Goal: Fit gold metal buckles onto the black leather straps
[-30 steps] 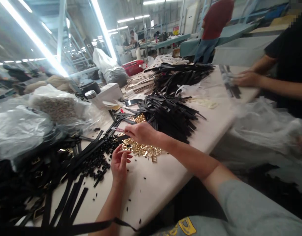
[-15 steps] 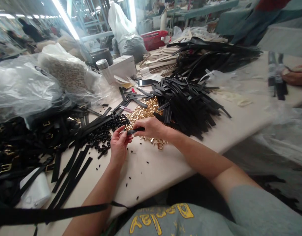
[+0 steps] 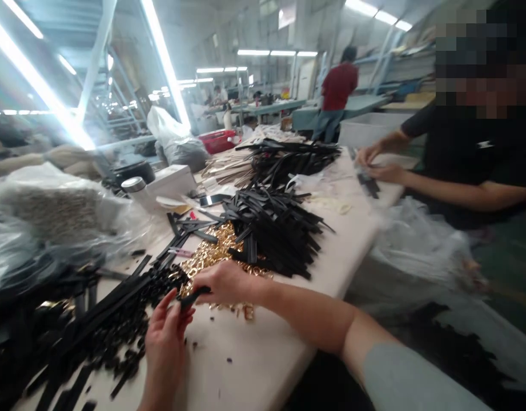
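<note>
A short black strap (image 3: 195, 296) stretches between my two hands above the table. My left hand (image 3: 166, 328) pinches its left end between thumb and fingers. At the other end, my right hand (image 3: 224, 282) has its fingers closed around the strap. Whether a buckle is on the strap I cannot make out. Just behind my right hand spreads a heap of gold buckles (image 3: 215, 242). Small black loops (image 3: 129, 337) lie in a loose pile to the left of my left hand. A thick bundle of black straps (image 3: 275, 228) rests beyond the buckles.
Clear plastic bags (image 3: 65, 211) crowd the left side. A metal-lidded flask (image 3: 136, 191), a white box (image 3: 172, 181) and a phone (image 3: 213, 200) stand or lie farther back. Across the table's right end, a co-worker's hands (image 3: 380, 162) hold dark strips. Finished-looking black straps fill the left edge.
My view has swung up and to the right, bringing the co-worker into sight. Both hands still hold the black strap, which now slants more steeply.
</note>
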{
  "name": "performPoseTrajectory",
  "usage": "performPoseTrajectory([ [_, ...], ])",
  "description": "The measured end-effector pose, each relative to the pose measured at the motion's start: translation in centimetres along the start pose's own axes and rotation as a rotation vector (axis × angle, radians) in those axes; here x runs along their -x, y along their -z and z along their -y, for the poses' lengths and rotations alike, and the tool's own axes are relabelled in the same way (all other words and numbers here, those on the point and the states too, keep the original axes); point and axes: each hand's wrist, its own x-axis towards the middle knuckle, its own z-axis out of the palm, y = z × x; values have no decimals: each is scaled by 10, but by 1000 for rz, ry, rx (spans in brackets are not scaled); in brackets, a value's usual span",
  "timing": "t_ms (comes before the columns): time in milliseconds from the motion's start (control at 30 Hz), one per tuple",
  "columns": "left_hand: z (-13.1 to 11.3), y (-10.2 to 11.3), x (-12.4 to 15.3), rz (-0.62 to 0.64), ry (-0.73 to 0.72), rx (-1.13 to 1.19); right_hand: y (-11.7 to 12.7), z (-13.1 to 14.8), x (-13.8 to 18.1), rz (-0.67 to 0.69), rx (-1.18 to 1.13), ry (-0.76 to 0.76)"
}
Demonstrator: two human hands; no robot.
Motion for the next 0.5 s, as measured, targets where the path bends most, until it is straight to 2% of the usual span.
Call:
performPoseTrajectory([
  [267, 4, 3, -2, 89, 38, 13, -10, -2, -2, -24, 79, 16],
  [500, 1, 1, -1, 129, 12, 40, -3, -4, -1, 27, 41, 24],
])
